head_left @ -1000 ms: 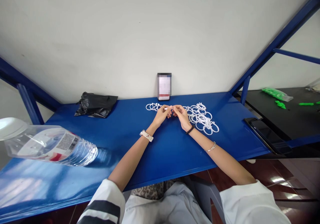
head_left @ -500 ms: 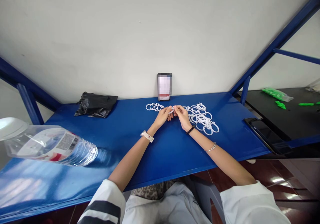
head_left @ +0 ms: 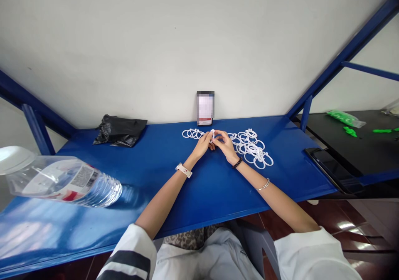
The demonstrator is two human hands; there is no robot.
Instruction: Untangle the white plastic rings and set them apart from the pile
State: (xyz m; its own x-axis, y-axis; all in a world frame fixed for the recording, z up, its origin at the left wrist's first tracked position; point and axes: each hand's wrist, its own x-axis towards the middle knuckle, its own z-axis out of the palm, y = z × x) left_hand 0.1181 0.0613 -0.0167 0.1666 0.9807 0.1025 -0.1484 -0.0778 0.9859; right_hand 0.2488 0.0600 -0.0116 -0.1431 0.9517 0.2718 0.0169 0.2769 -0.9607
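A small white plastic ring is pinched between my two hands above the blue table. My left hand is closed on its left side, and the fingers of my right hand close on it from the right. Parts of the ring are hidden behind the fingertips. Several white rings lie in an overlapping row just left of my hands. To the right, a loose pile of white rings is spread on the table, each with a small knob or loop.
A phone leans against the wall behind my hands. A black plastic bag lies at the back left. The large clear bottle stands near left. A black phone-like object sits at the right edge, beside a dark table with green pieces.
My right hand has shifted slightly left, closer to my left hand. The held ring has turned, and its knobbed part now shows above the fingertips.
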